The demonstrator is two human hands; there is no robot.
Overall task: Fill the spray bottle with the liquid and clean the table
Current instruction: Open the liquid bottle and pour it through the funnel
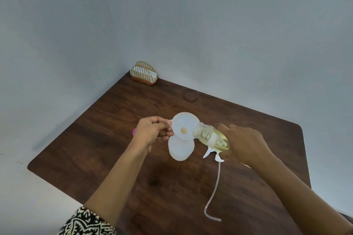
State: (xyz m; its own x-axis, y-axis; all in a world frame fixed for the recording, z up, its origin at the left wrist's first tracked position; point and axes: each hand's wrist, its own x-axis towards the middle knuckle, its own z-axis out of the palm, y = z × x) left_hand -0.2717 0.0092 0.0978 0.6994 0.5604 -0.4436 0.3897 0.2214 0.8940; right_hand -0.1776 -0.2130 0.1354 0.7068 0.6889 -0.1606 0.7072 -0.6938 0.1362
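Nearest, at the bottom left, a black-and-white patterned sleeve covers the left upper arm; both bare forearms reach out over a dark wooden table; a thin clear tube curves across the wood on the right side and runs up to a white spray head lying on the tabletop, partly hidden under the right hand; the right hand has its fingers curled round a clear bottle of pale yellow liquid, tipped towards the left with its open threaded mouth over the rim of a white funnel; a little yellowish liquid sits at the funnel's throat; the left hand pinches the funnel's small tab between thumb and forefinger, the other fingers folded beneath; the funnel sits in the neck of a translucent white spray bottle, which stands near the middle of the table; a pink object peeks out behind the left hand, too hidden to identify; farther back a faint ring mark shows on the wood; at the far corner stands a gold wire napkin holder against the grey wall
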